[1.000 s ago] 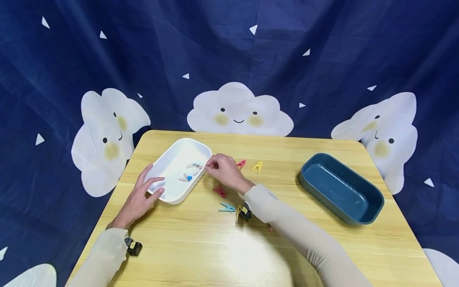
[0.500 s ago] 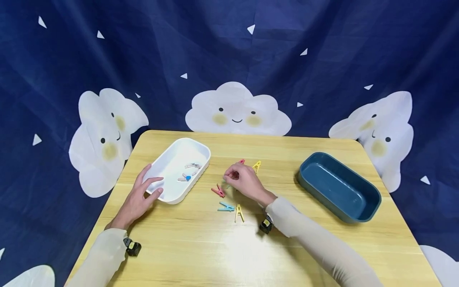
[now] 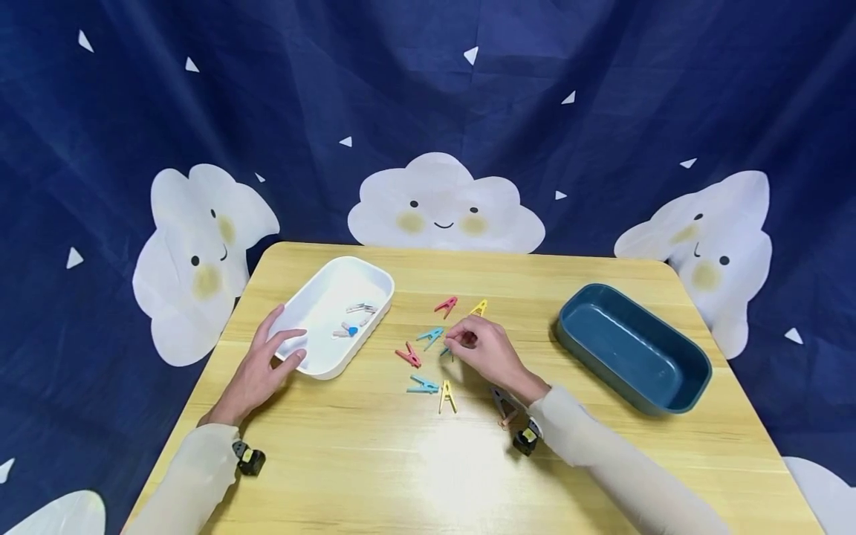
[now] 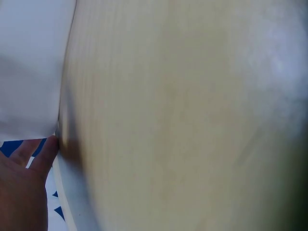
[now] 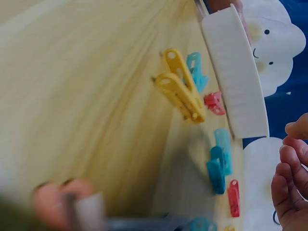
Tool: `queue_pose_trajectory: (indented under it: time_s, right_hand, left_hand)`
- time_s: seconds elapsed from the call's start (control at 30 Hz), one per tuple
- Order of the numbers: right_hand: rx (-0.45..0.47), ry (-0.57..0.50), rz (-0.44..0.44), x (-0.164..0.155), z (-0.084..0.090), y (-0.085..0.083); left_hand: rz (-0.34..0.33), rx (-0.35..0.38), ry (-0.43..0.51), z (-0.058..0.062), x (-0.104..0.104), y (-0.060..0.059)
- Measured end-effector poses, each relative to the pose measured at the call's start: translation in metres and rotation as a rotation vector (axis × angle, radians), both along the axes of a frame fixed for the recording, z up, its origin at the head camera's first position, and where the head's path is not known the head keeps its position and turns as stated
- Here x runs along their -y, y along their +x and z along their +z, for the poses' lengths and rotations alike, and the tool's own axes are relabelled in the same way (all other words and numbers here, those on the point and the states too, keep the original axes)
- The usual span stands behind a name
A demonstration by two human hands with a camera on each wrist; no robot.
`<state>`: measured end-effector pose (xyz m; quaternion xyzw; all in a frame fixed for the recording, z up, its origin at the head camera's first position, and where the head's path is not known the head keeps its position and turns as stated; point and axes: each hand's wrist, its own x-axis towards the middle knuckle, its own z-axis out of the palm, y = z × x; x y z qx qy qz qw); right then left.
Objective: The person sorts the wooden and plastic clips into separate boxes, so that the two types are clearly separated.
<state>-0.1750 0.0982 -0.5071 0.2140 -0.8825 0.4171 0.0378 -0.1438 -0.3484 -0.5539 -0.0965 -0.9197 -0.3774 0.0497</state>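
Dark-teal plastic clothespin point(image 5: 216, 175): on wood-grained desk point(image 3: 334, 446) near right hand point(image 3: 491, 349); axis unclear. Right fingers curled narrow, nothing visible between. Light-blue A-shaped plastic clothespin point(image 5: 223, 144): alongside, apex rightward. Left hand point(image 3: 261, 368): fingers spread, touching white plastic tray point(image 3: 348, 282).

Low passage between the right hand point(image 3: 491, 353) and the white tray point(image 3: 336, 297) is being obstructed by a light blue clothespin point(image 3: 434, 335) and a red clothespin point(image 3: 411, 357). The tray's near end is being blocked by the left hand point(image 3: 259, 368). Free room is being left between the right hand and the dark blue bin point(image 3: 628, 349).
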Motion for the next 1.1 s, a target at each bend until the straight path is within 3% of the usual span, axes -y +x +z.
queue_pose_trajectory:
  time_s: [0.43,0.7,1.1]
  right_hand:
    - [0.012,0.033,-0.047,-0.046,-0.011,0.026]
    - [0.075,0.012,-0.052,-0.077,-0.023,0.044]
    - [0.130,0.026,0.055,-0.115,-0.036,0.069]
  left_hand:
    - [0.005,0.020,-0.004,0.003,-0.001,-0.001]
    - [0.001,0.023,-0.001,0.002,-0.002,-0.001]
    - [0.000,0.015,0.004,0.002,-0.001,-0.002]
